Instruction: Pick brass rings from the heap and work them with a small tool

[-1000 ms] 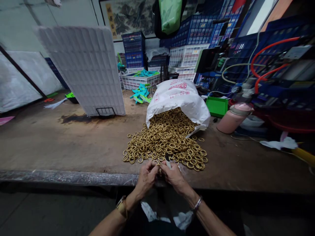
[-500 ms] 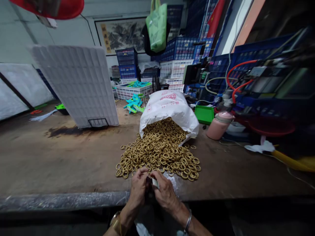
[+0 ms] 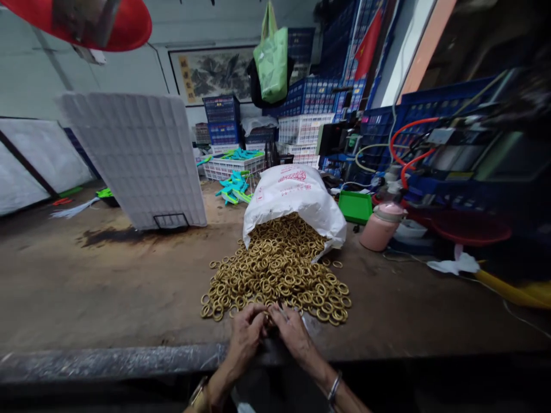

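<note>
A heap of gold-coloured rings [image 3: 275, 275] spills from the open mouth of a white sack [image 3: 293, 192] onto the brown table [image 3: 142, 292]. At the near edge of the heap, my left hand [image 3: 248, 332] has its fingers curled and closed, close beside my right hand [image 3: 293, 332]. The fingers of my right hand are also bent together, with a thin pale item at the fingertips. Between the two hands something small and brownish shows, too small to make out.
A white padded panel [image 3: 140, 160] stands at the left. Cyan and green pieces [image 3: 235, 188] lie behind the heap. On the right are a green tray [image 3: 355, 207], a pink bottle [image 3: 381, 228] and a machine with red hoses [image 3: 443, 137]. A red lamp shade [image 3: 129, 26] hangs upper left.
Both hands have come closer to the ring heap, and their fingertips now meet its near edge. The dark and white item between them is less visible. The view has tilted slightly.
</note>
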